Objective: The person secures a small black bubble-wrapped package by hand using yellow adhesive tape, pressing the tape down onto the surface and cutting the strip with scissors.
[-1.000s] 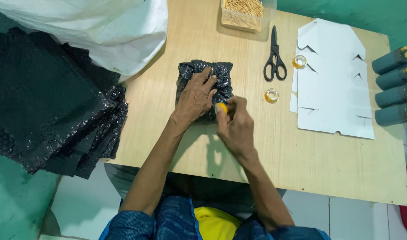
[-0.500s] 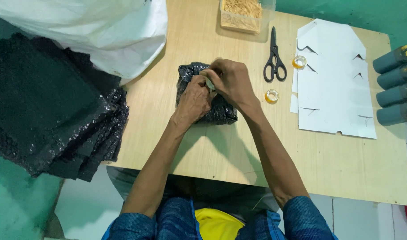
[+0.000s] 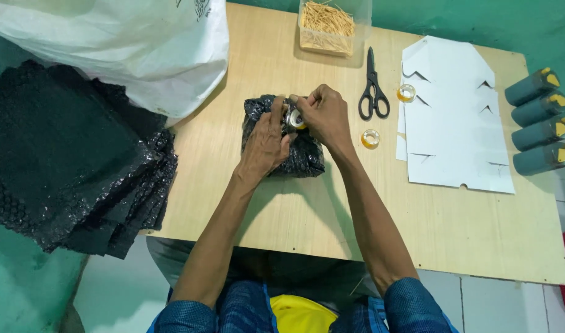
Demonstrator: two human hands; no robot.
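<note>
A small parcel wrapped in black bubble wrap lies in the middle of the wooden table. My left hand presses down flat on top of the parcel. My right hand is at the parcel's far edge, fingers closed around a small roll of clear tape held against the wrap. The tape roll is partly hidden by both hands.
Black scissors and two more tape rolls lie right of the parcel, then white die-cut card sheets and several grey cylinders. A box of straw-like filler stands at the back. Black bubble-wrap sheets and a white bag lie left.
My right hand has carried the tape roll from the parcel's near edge up across its top to the far edge. My left hand has stayed pressed on the parcel.
</note>
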